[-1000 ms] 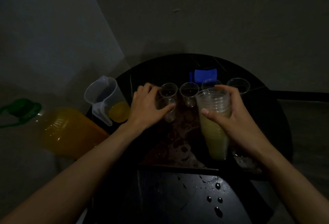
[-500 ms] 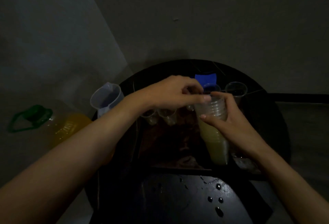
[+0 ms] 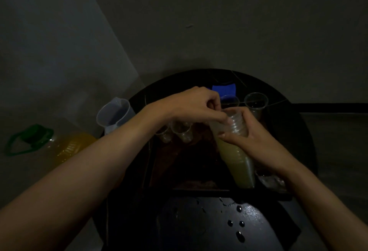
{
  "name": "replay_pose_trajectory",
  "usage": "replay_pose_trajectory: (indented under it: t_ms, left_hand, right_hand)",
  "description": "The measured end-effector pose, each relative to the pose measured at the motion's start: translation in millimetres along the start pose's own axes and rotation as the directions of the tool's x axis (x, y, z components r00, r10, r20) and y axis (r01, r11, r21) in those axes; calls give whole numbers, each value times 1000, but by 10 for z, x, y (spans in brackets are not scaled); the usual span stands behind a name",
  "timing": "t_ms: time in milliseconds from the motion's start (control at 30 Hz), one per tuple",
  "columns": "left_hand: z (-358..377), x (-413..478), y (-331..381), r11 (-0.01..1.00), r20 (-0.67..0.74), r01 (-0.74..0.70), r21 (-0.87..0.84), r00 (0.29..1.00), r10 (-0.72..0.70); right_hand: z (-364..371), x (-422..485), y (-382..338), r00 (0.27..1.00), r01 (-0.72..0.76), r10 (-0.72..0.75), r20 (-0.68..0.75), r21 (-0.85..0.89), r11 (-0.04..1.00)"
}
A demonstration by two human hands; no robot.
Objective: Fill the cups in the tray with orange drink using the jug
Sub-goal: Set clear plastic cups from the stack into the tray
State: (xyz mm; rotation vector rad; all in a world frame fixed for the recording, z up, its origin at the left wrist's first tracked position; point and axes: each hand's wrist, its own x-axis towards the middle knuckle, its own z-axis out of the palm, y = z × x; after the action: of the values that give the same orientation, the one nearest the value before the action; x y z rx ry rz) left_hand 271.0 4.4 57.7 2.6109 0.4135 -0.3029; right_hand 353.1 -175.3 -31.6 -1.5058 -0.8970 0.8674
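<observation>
A dim, plain room, seemingly in a home: bare painted walls (image 3: 219,21) meet in a corner behind a round black bench (image 3: 199,226) spotted with drops. Left of the fingers (image 3: 211,101) stand a plastic jug (image 3: 115,114) and a large green-handled bottle (image 3: 65,147) of orange drink; disposable cups (image 3: 255,101) stand just beyond them.

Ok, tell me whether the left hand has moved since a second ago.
Yes: the left hand went right, away from the jug, to the top of the cup stack.
</observation>
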Motion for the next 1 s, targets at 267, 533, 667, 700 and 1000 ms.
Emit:
replay_pose_trajectory:
  t_ms: [267, 533, 667, 700, 1000]
  left_hand:
    - [-277, -60, -255, 961, -375, -45, -274, 925, -64]
    - [279, -77, -766, 994, -492, 92, -66, 863, -113]
    - [586, -4, -869, 987, -466, 130, 99, 882, -69]
    - [648, 3, -874, 981, -460, 131, 141, 886, -52]
    - [927, 117, -914, 952, -488, 202, 231, 870, -67]
  right_hand:
    - [-170, 19, 78, 988, -39, 27, -152, -80, 996]
    - [-390, 6, 177, 942, -104, 84, -326, -45, 994]
    - [-376, 0, 177, 946, -101, 84, -313, -38, 994]
    - [-374, -8, 177, 946, -98, 80, -313, -41, 994]
    - [-353, -40, 173, 949, -100, 84, -304, -36, 994]
